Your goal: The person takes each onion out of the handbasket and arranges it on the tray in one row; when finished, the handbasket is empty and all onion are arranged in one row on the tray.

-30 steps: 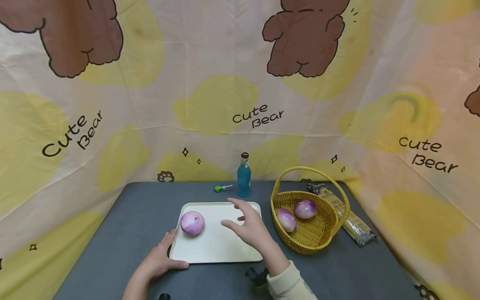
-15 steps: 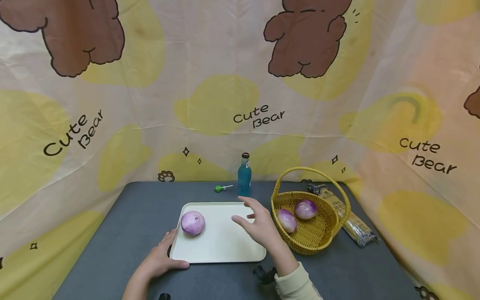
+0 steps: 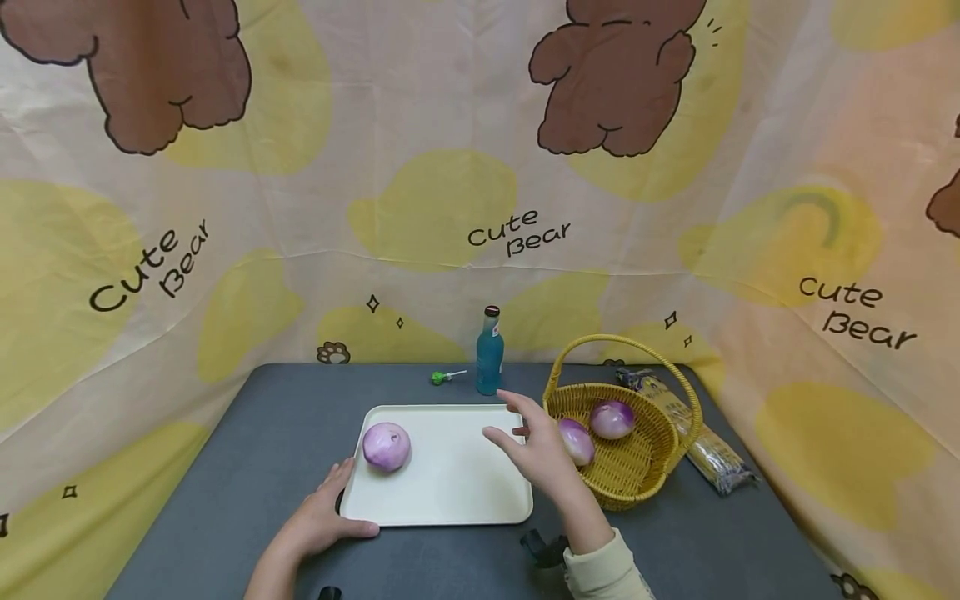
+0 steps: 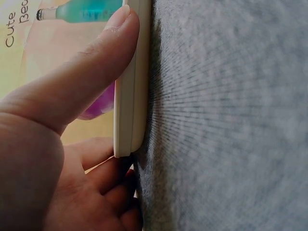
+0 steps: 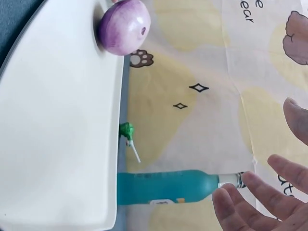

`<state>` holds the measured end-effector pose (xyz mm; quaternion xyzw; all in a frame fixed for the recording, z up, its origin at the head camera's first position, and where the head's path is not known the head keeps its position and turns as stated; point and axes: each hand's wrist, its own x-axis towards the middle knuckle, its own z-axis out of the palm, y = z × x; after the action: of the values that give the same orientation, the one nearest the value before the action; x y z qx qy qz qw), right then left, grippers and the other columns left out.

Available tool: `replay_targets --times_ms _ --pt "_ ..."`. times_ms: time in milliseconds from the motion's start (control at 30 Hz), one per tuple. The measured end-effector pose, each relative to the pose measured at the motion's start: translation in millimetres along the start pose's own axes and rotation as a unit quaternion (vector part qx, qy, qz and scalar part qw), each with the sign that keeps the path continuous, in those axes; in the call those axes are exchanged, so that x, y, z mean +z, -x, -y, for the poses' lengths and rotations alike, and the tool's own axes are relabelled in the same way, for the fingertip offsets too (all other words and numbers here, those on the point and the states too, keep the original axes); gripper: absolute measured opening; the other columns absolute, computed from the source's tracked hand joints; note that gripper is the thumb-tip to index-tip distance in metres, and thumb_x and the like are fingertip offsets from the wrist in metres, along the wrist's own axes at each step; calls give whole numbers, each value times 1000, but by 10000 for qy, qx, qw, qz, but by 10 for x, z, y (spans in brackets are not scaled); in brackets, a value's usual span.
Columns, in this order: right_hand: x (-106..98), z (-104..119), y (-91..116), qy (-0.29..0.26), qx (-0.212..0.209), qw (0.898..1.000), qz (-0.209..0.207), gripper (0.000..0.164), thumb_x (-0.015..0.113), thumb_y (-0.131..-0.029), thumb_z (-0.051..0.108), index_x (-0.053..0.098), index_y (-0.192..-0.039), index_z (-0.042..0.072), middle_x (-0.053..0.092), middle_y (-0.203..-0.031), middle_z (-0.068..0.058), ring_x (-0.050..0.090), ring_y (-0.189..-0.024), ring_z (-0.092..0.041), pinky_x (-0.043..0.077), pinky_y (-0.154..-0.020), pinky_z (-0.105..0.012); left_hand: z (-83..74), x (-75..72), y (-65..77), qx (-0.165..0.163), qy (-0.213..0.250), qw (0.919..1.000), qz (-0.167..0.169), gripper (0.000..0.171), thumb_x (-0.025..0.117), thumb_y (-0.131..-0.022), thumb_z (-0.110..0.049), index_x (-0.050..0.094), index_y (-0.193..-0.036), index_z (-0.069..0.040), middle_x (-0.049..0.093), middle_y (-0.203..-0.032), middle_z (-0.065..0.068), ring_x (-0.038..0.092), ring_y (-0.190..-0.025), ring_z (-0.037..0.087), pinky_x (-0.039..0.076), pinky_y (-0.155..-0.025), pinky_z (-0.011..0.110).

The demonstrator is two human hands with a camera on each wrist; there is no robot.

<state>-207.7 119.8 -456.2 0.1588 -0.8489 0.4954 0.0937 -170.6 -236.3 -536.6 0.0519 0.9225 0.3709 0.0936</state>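
Observation:
A purple onion (image 3: pixel 386 447) lies near the left end of a white rectangular tray (image 3: pixel 450 487). My left hand (image 3: pixel 317 518) holds the tray's near left corner, thumb along the front rim and fingers at the left side; the left wrist view shows the thumb (image 4: pixel 101 57) on the rim. Over the tray's right edge hovers my right hand (image 3: pixel 546 454), fingers spread and holding nothing. Beside it stands a yellow wicker basket (image 3: pixel 626 483) with two purple onions, one at the back (image 3: pixel 612 419) and one at the left (image 3: pixel 577 442), partly hidden by the hand.
Behind the tray a blue bottle (image 3: pixel 490 358) stands upright, with a green lollipop (image 3: pixel 438 377) lying to its left. A clear packet of yellowish contents (image 3: pixel 705 446) lies right of the basket. A bear-print cloth (image 3: pixel 420 217) hangs behind the grey table (image 3: pixel 217 500).
My right hand has moved right across the tray to its right edge, near the basket, fingers still spread. The left hand, the tray and the onions have stayed in place.

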Motion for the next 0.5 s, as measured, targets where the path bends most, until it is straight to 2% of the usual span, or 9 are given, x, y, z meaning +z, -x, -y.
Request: replay_targets --times_ms 100,267,500 --pt "-49 -16 16 21 144 9998 -101 59 78 -89 38 57 -142 25 59 -142 -4 60 -125 -26 58 -92 -45 4 0 3 5 38 10000 -6 123 93 -65 -41 25 -158 2 24 -162 30 12 -151 52 17 -116 72" --pt "-121 -60 33 -16 162 9996 -211 60 78 -89 37 58 -142 21 59 -143 -6 60 -126 -32 57 -93 -50 2 1 -1 10 19 10000 3 122 93 -65 -41 25 -158 2 24 -162 30 12 -151 52 17 -116 71" --pt "-198 -146 46 215 130 9988 -417 60 79 -88 35 59 -142 19 60 -143 -7 60 -126 -31 58 -92 -45 -16 -9 3 41 -20 10000 58 120 92 -67 -38 25 -158 2 24 -162 31 12 -151 52 18 -116 71"
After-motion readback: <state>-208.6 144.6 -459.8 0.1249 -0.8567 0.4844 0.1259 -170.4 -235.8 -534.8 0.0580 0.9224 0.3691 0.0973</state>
